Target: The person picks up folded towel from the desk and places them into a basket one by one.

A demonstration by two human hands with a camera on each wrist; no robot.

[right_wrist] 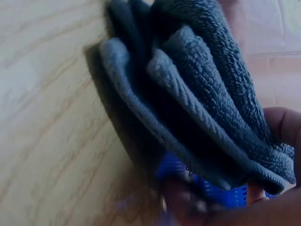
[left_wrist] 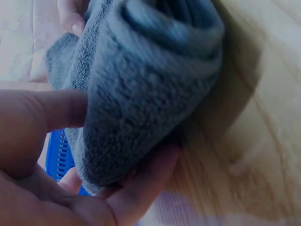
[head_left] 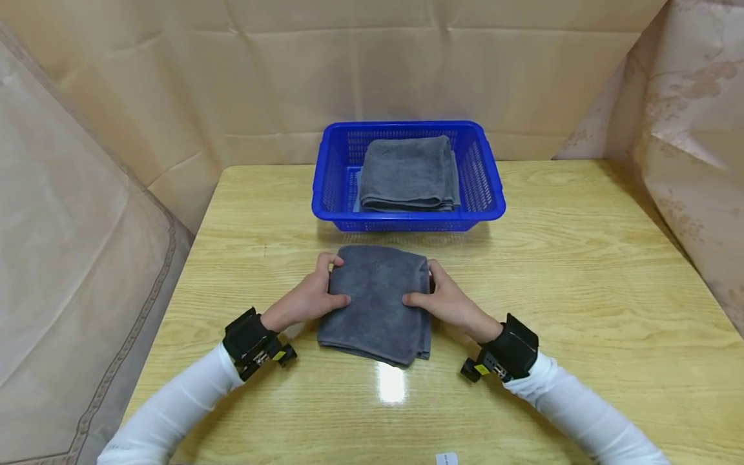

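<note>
A folded grey towel (head_left: 378,303) is held between both hands over the table, in front of the basket. My left hand (head_left: 316,294) grips its left edge, thumb on top and fingers underneath. On the opposite edge my right hand (head_left: 447,300) does the same, its thumb lying on the upper face. The left wrist view shows the towel's rounded fold (left_wrist: 141,94) between thumb and fingers. Several loose layers (right_wrist: 197,103) hang apart at the right side in the right wrist view, with a shadow on the wood below.
A blue plastic basket (head_left: 407,225) stands at the back of the wooden table (head_left: 581,258). Inside lie folded grey towels (head_left: 403,171), with a light-blue edge showing beneath. Beige cloth (head_left: 407,71) hangs behind the table. A small white label (head_left: 446,458) lies at the front edge.
</note>
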